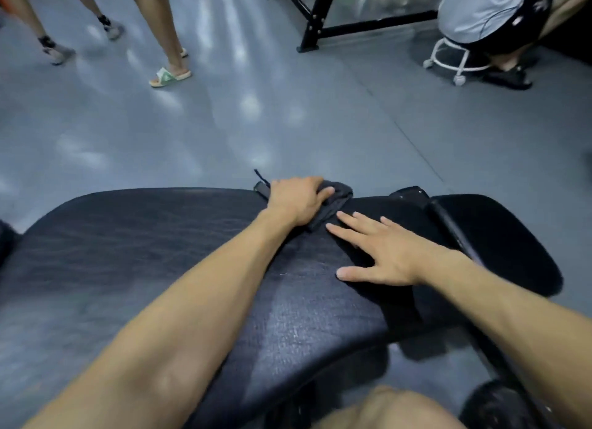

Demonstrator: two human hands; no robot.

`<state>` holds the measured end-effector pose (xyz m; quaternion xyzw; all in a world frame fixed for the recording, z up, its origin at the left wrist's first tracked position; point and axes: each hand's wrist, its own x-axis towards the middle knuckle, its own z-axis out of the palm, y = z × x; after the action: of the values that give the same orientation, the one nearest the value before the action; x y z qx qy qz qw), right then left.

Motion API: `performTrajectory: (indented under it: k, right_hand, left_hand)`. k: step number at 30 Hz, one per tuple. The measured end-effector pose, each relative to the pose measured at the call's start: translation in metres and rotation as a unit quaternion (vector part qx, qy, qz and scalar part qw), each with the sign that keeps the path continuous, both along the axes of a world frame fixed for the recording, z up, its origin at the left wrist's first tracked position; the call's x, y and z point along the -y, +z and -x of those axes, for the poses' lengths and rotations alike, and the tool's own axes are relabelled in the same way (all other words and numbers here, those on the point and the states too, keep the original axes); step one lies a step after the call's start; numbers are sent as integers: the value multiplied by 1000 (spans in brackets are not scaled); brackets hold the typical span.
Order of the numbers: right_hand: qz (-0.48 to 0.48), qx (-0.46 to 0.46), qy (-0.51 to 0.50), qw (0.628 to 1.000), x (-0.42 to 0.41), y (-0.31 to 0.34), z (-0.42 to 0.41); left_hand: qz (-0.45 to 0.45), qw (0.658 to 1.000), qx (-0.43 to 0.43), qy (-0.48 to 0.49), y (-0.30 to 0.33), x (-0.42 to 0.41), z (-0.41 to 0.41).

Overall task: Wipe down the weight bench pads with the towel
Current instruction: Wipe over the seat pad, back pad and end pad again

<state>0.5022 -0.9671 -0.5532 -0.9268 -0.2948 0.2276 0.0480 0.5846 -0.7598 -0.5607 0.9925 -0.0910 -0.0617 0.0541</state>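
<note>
I am pressing the dark towel (333, 201) against the far edge of the long bench pad (153, 236), my left hand (296, 199) curling around it. My right hand (381, 249) is lying flat, fingers spread, just beside the towel.

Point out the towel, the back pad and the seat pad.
towel (341, 193): head view, bunched part beside the left hand's fingers.
back pad (134, 236): head view, bare top surface.
seat pad (499, 233): head view, top surface.

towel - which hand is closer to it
Left. The left hand grips the dark towel at the far edge of the long pad. The right hand lies flat on the pad just beside it.
</note>
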Motion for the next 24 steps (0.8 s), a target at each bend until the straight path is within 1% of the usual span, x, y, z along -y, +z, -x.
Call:
performTrajectory:
  k: [2,5,7,9,12,14,16,18,20,24]
  right_hand:
    - [46,-28,-49,997,48,-1,-2]
    - [100,-45,-75,991,107,-2,-2]
    - [95,-53,-83,991,130,-4,1]
    - [73,-66,-89,991,139,-8,5]
    - [65,-76,-85,991,139,-14,7]
    - [68,-81,-85,991,137,-19,5]
    - [63,-84,-88,991,136,-21,4]
    - [51,-85,-94,991,135,-25,4]
    - [39,-81,-95,991,135,-29,5]
    - [17,-77,-95,992,139,-35,5]
  left_hand:
    - [28,999,-18,-25,-9,48,-3]
    - [54,997,-39,-36,-13,53,-14]
    - [63,996,-48,-44,-9,33,-17]
    - [34,998,-39,-35,-2,3,-19]
    - [-24,999,-32,18,16,-57,-22]
    - [-30,997,-35,66,27,-92,-20]
    - [-43,995,-28,89,30,-100,-17]
    - [-70,993,-12,90,28,-77,-12]
    - [-70,995,-1,73,19,-39,-11]
    - [-1,1000,-2,9,-9,54,-15]
